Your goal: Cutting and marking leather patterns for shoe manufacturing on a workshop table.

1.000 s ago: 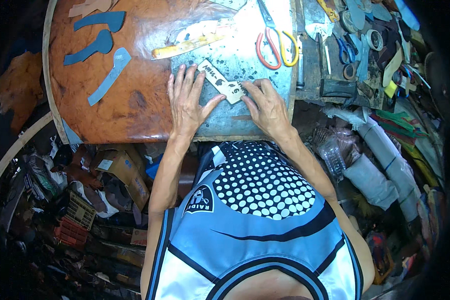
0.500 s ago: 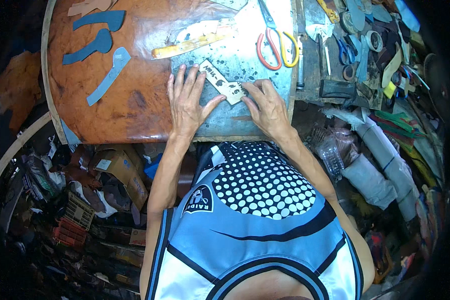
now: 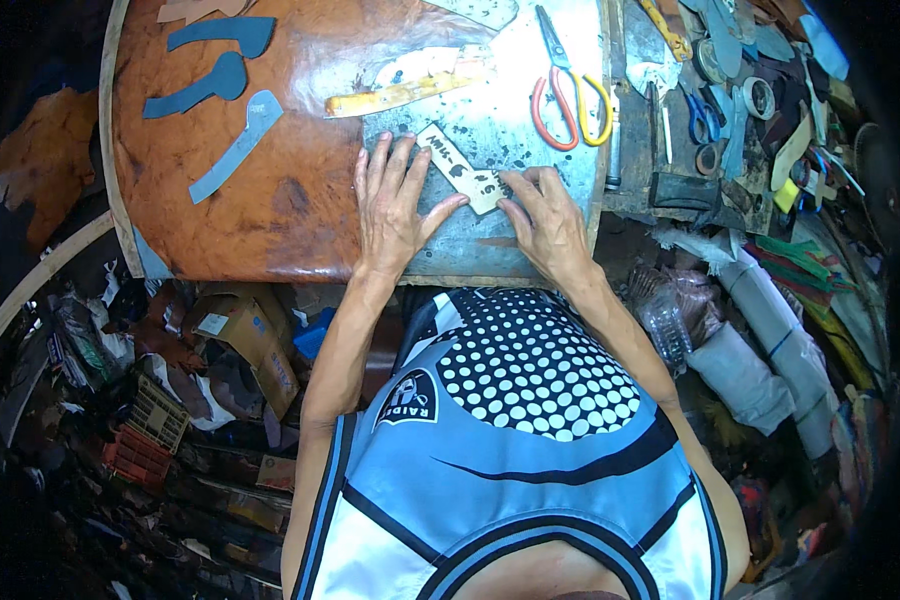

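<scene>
A pale bent template [image 3: 456,172] with dark handwriting lies slantwise on the grey metal sheet [image 3: 448,258] before me. My left hand [image 3: 390,208] rests flat at its left side, fingers stretched and slightly spread, with the thumb reaching along its lower edge. At the template's right end, the bent thumb and forefinger of my right hand [image 3: 552,225] pinch its tip. The other right fingers are curled and partly hidden. Beyond the hands lie scissors [image 3: 560,65] with one red and one yellow handle, and a long yellowish stained strip [image 3: 400,97].
Brown leather [image 3: 260,225] covers the table's left part, bearing several blue-grey cut pieces [image 3: 235,145]. On the right, a side bench holds tape rolls [image 3: 758,98], blue-handled scissors [image 3: 703,118] and a black case [image 3: 685,191]. A cardboard box [image 3: 250,335], crates [image 3: 138,455] and scraps crowd the floor.
The whole view has shifted slightly, so the table and tools appear a little farther right. Both hands and the template keep almost the same place on the metal sheet.
</scene>
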`<state>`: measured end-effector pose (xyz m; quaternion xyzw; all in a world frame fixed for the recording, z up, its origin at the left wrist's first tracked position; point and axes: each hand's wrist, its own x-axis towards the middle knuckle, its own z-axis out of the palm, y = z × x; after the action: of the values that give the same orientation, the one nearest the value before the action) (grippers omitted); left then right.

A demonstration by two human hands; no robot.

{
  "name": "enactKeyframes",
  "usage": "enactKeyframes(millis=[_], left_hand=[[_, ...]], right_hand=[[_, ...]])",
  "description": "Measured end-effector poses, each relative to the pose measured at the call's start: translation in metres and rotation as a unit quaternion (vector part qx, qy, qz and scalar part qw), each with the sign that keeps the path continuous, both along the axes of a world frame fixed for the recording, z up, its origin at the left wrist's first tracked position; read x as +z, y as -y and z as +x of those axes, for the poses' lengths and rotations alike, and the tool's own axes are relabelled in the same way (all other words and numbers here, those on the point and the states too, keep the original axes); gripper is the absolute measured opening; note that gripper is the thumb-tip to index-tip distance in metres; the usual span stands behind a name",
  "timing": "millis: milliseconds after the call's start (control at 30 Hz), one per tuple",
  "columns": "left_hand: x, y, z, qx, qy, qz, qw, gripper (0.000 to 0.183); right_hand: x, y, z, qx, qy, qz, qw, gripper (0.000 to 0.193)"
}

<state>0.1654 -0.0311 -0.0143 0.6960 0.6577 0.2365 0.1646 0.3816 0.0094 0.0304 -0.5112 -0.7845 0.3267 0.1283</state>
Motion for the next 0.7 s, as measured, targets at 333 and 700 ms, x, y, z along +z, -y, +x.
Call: enactKeyframes(millis=[333,700], left_hand=[[0.006,-0.003,0.003,-0.002,-0.044,-0.006,0.999,0.065],[0.03,-0.009,0.006,-0.044,-0.096,-0.041,0.994,0.048]], right_hand=[[-0.001,-0.002,0.004,-0.004,-0.027,-0.011,1.0,0.03],[-0.028,-0.095,0.089,-0.149,0.123,0.03,0.981,0.033]])
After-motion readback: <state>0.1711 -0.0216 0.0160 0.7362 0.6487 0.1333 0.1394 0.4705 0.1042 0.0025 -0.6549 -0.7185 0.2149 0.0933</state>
